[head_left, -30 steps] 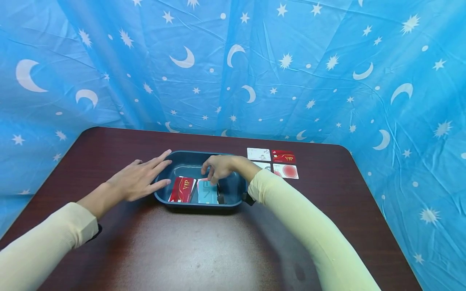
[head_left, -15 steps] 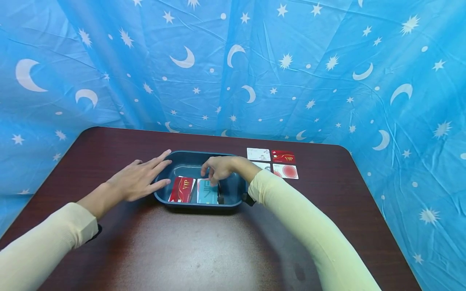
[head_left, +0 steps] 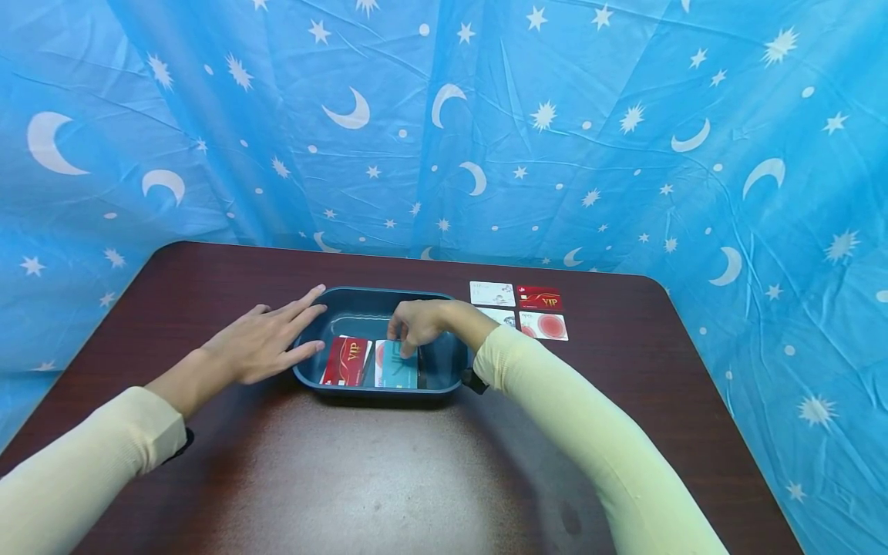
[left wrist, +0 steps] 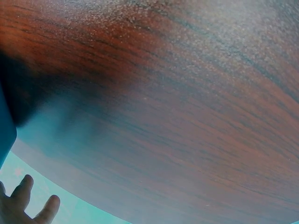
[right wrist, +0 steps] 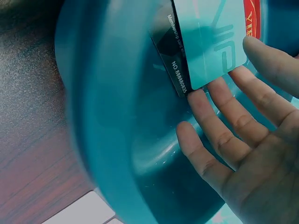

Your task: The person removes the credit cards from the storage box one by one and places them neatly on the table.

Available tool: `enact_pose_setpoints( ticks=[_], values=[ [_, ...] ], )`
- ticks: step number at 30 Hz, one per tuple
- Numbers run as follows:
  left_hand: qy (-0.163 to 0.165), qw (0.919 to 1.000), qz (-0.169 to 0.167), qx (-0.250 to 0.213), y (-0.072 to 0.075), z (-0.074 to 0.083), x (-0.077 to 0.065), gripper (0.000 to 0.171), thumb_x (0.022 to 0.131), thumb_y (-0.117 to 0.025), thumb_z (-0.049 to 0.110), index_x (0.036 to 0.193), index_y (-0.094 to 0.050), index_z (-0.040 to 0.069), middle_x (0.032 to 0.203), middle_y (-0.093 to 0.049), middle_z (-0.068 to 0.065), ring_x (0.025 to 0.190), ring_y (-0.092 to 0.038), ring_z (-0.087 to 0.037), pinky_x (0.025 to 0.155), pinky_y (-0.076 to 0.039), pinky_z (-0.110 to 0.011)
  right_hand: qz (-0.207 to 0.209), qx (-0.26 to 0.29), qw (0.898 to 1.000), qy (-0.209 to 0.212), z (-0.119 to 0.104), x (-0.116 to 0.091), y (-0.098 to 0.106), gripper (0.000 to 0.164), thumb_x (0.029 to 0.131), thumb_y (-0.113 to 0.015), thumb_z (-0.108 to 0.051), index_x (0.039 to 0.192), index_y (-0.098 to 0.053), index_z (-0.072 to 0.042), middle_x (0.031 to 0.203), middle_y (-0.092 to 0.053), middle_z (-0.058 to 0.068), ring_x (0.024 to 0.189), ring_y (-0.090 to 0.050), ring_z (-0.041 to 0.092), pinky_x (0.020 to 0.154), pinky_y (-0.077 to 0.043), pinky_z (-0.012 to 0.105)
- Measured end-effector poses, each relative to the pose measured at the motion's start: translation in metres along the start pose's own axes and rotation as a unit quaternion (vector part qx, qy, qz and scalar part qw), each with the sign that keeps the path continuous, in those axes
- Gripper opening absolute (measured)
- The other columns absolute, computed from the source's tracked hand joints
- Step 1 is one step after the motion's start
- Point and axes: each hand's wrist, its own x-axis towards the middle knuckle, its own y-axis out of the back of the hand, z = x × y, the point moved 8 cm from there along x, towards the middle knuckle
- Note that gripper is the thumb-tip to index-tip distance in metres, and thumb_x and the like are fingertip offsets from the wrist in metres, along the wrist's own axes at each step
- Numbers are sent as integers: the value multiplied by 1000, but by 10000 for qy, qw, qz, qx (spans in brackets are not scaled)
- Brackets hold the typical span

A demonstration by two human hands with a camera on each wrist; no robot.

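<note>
A dark blue tray (head_left: pixel 368 391) holds the cards. My right hand (head_left: pixel 422 320) reaches inside and pinches a teal VIP card (head_left: pixel 397 374) near its far edge; in the right wrist view the thumb lies at one side of the card and the fingertips along its end. A black membership card (right wrist: pixel 170 60) shows from under it. Beside it lies a red VIP card (head_left: pixel 347 361) on top of a white-edged card. My left hand (head_left: pixel 267 339) rests at the tray's left rim, fingers straight and spread, holding nothing.
Right of the tray, a white card (head_left: pixel 492 293), a red VIP card (head_left: pixel 540 297), a white card with red circles (head_left: pixel 543 325) and another white card (head_left: pixel 501 316), partly behind my right wrist, lie on the brown table (head_left: pixel 388 470). A blue star-patterned curtain (head_left: pixel 402 139) hangs behind.
My right fingers have closed in on the teal card, which has shifted slightly and covers more of the black card. My left hand has stayed still.
</note>
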Motion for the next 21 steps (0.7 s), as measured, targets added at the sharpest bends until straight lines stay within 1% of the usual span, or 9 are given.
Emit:
enact_pose_setpoints(
  ticks=[5,9,11,17,21],
  values=[
    [-10,10000,24,15,0,0,0,73,99,-48,53,152,-39,4,163,-22,-19,126,-57,-36,100,-39,-68,32,-71,10000,31,-2,-1,2,33,95,-68,-12,128,-63,-7,123,-61,8,105,-55,18,88,-50,32],
    [-10,10000,19,14,0,0,0,73,99,-49,54,152,-39,4,162,-22,-19,125,-57,-37,100,-39,-68,56,-315,9995,21,-4,-3,4,34,96,-67,-18,128,-63,-8,124,-61,7,105,-56,17,88,-50,32],
    [-3,10000,8,6,1,0,0,74,98,-49,54,152,-39,4,162,-22,-19,125,-57,-37,100,-39,-68,99,-456,9989,24,-6,-6,6,34,96,-67,-18,128,-63,-8,123,-62,7,104,-57,17,87,-50,32],
    [19,10000,-47,-7,0,0,0,75,99,-48,55,152,-37,4,163,-21,-19,125,-57,-37,100,-38,-68,449,-874,9948,282,-16,-14,11,28,97,-65,-11,125,-66,-7,117,-65,7,98,-59,17,80,-53,28],
    [7,10000,-27,-6,0,0,0,74,98,-48,54,152,-38,4,163,-22,-19,125,-57,-37,100,-39,-68,692,-1122,9907,324,-19,-20,12,29,96,-65,-11,125,-68,-9,114,-67,6,95,-59,16,78,-54,26]
  ],
)
